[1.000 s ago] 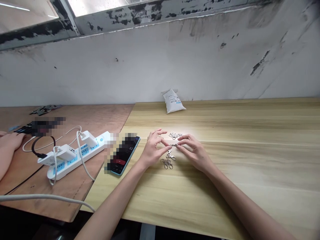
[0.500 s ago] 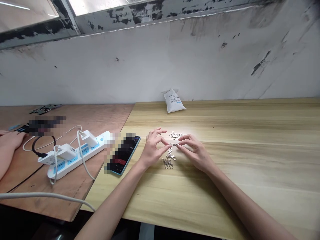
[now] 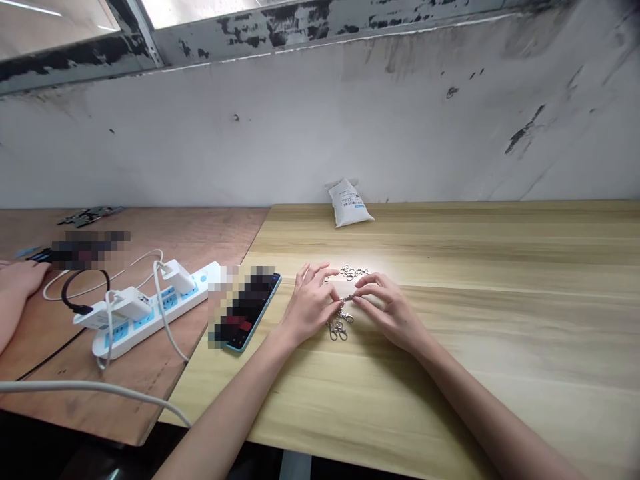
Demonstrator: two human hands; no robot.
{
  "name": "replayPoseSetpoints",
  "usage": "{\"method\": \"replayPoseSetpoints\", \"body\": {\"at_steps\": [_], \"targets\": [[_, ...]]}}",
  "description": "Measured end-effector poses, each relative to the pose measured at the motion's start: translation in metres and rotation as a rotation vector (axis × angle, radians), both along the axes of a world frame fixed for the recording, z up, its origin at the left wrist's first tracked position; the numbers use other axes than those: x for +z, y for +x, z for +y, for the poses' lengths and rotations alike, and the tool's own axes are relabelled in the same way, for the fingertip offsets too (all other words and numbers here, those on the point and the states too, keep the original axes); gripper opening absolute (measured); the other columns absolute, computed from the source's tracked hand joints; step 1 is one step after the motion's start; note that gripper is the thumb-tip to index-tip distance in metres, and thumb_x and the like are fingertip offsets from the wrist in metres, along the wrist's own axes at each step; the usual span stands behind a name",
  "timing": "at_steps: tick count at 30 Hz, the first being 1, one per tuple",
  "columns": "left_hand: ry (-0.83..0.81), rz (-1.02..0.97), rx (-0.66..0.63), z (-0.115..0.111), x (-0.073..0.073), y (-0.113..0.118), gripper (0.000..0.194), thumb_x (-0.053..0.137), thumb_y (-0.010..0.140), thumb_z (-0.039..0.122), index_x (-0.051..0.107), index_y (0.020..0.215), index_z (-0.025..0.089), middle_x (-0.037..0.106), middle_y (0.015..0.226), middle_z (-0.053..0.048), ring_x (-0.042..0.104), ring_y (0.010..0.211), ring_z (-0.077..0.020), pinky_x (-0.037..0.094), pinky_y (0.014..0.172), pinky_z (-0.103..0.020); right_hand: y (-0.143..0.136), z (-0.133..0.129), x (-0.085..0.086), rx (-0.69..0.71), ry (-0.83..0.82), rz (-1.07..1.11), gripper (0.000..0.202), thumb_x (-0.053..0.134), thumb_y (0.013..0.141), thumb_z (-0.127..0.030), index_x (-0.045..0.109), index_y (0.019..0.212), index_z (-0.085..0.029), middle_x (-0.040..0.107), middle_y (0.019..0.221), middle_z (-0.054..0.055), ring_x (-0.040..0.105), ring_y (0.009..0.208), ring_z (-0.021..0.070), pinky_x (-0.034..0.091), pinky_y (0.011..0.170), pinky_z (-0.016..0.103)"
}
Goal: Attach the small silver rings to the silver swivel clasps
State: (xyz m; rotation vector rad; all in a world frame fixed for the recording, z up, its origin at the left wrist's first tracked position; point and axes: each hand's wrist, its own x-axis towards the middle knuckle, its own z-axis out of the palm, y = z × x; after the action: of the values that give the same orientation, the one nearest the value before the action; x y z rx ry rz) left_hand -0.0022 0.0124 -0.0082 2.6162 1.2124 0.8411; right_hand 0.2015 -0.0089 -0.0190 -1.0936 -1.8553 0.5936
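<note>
At the pale wood table (image 3: 480, 373), the left hand (image 3: 311, 307) and right hand (image 3: 393, 313) curl, thumbs and forefingers nearly meeting; between two loose piles of hooks (image 3: 351, 273), they pinch one clasp (image 3: 349, 298): slim, silvery metal, lying sideways.

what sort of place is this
Probably a small workshop or shared workbench: metal clasps in a pile on a wooden table, a loaded power strip alongside, and a scuffed, stained wall behind.

The one camera, worn on the head, looks from above the near side of the pale table (image 3: 500, 267) — forward and down across it, close by, to the wall (image 3: 300, 133) beyond its far edge.
</note>
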Motion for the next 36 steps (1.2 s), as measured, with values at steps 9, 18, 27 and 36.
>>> {"method": "replayPoseSetpoints", "body": {"at_steps": [9, 18, 27, 36], "targets": [[-0.096, -0.204, 0.022, -0.001, 0.001, 0.003, 0.01, 0.066, 0.085, 0.023, 0.07, 0.094, 0.026, 0.061, 0.125, -0.004, 0.044, 0.128, -0.025, 0.036, 0.108, -0.049, -0.002, 0.004, -0.004, 0.022, -0.186, 0.284, 0.022, 0.063, 0.086, -0.044, 0.071, 0.084, -0.024, 0.061, 0.098, 0.006, 0.059, 0.097, 0.022, 0.047, 0.087, 0.039], [-0.093, -0.4, 0.047, 0.0, 0.009, 0.001, 0.004, 0.066, 0.085, 0.023, 0.07, 0.082, 0.022, 0.061, 0.124, -0.005, 0.043, 0.131, -0.0241, 0.036, 0.109, -0.051, -0.002, 0.005, 0.0, -0.003, -0.297, 0.369, 0.027, 0.067, 0.08, -0.049, 0.071, 0.078, -0.022, 0.063, 0.096, 0.007, 0.059, 0.094, 0.0215, 0.048, 0.083, 0.037], [0.201, 0.129, 0.062, -0.005, 0.0, 0.009, 0.018, 0.053, 0.09, 0.013, 0.064, 0.077, 0.019, 0.055, 0.136, -0.008, 0.038, 0.138, -0.0269, 0.019, 0.117, -0.059, -0.011, 0.001, -0.001, -0.116, -0.106, 0.125, 0.022, 0.061, 0.085, -0.039, 0.066, 0.072, -0.022, 0.063, 0.087, 0.006, 0.058, 0.089, 0.0233, 0.045, 0.086, 0.042], [-0.015, -0.051, 0.098, -0.006, 0.001, 0.008, 0.015, 0.063, 0.087, 0.03, 0.066, 0.1, 0.023, 0.059, 0.128, -0.007, 0.042, 0.132, -0.0272, 0.031, 0.112, -0.054, -0.011, 0.001, 0.0, -0.148, -0.229, 0.308, 0.027, 0.063, 0.083, -0.047, 0.069, 0.076, -0.021, 0.063, 0.091, 0.006, 0.059, 0.089, 0.0219, 0.047, 0.081, 0.037]]}}
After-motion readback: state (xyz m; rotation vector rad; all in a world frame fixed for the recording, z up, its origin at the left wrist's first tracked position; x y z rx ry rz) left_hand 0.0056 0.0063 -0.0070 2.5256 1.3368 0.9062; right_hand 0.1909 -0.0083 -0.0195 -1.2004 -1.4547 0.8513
